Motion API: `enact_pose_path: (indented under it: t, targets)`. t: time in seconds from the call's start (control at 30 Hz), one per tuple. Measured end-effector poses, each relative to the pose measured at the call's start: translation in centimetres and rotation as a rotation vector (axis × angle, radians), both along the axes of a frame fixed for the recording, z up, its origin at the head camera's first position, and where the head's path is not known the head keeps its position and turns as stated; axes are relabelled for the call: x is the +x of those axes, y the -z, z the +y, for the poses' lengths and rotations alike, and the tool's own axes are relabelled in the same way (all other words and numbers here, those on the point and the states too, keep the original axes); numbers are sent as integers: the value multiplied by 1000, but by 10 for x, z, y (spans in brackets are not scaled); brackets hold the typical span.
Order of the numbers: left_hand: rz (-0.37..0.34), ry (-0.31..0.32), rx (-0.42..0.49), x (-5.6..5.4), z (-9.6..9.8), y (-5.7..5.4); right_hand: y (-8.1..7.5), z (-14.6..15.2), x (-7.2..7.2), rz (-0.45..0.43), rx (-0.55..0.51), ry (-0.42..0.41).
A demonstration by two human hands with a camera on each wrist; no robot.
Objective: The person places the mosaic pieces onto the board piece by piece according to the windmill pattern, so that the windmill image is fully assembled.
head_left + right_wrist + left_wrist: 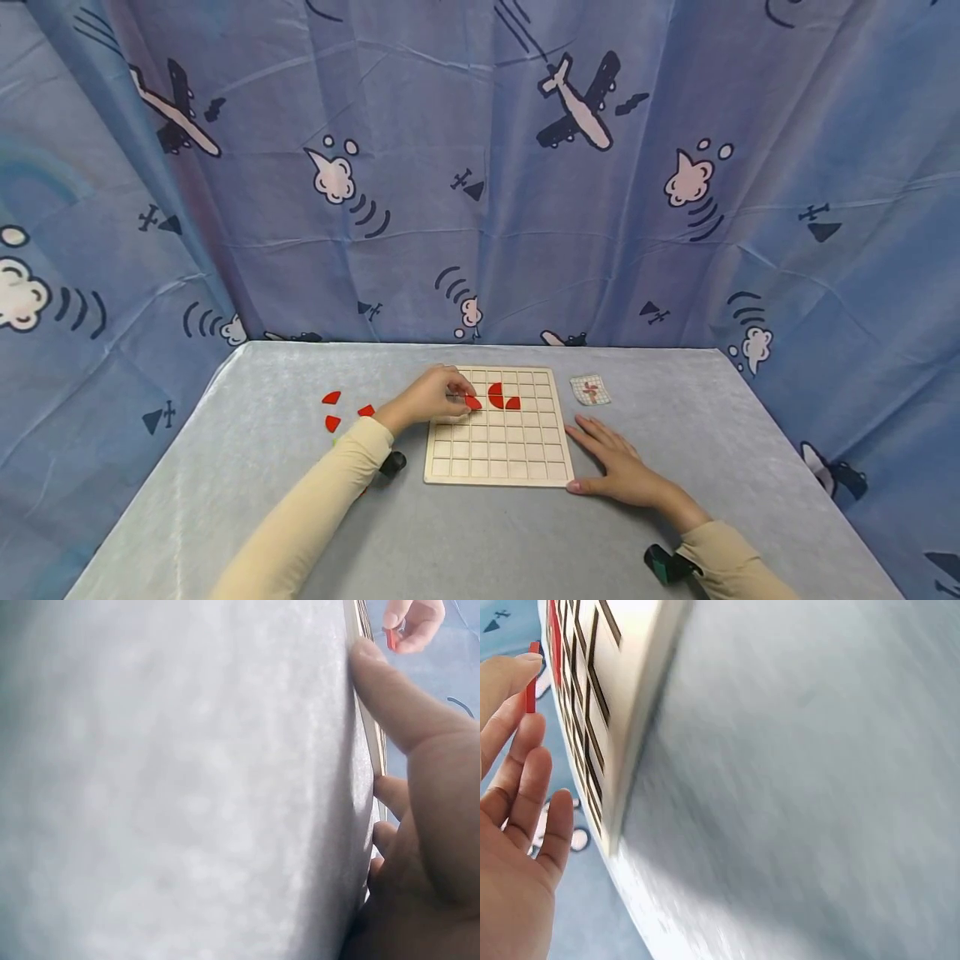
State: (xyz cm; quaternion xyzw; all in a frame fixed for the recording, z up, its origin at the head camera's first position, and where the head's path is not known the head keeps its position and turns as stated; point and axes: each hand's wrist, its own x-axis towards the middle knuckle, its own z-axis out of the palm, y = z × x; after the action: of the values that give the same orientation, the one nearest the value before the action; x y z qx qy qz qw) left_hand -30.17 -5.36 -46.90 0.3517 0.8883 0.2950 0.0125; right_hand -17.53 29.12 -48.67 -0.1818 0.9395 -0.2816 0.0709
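Nearest the camera, a cream sleeve (300,521) slants in over a table (480,546) covered in smooth pale grey cloth. The left hand (429,396) pinches a red wedge (472,402) between thumb and fingertips at the left part of a gridded wooden board (498,473), where other red pieces (513,403) lie. The right hand (621,468), fingers spread and gripping nothing, touches the board's right edge. Loose red wedges (332,424) lie left; a small pattern card (590,390) lies right. Blue-violet curtains (420,108) printed with aeroplanes and clouds stand behind and on both sides.
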Motion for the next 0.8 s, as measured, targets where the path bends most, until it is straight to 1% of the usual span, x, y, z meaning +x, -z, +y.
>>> enact_pose_path:
  t: [0.13, 0.33, 0.5, 0.67, 0.8]
  targets:
    - [-20, 5, 20, -1, 12, 0, 0, 0, 0, 1, -1, 1]
    - [-20, 13, 52, -4, 29, 2, 0, -1, 0, -1, -1, 4]
    - [-32, 12, 41, -4, 40, 1, 0, -1, 1, -2, -3, 6]
    - [-24, -5, 18, -6, 47, 3, -1, -1, 1, 1, -1, 2]
    - [-31, -9, 26, -7, 53, 1, -1, -1, 1, 2, -9, -2]
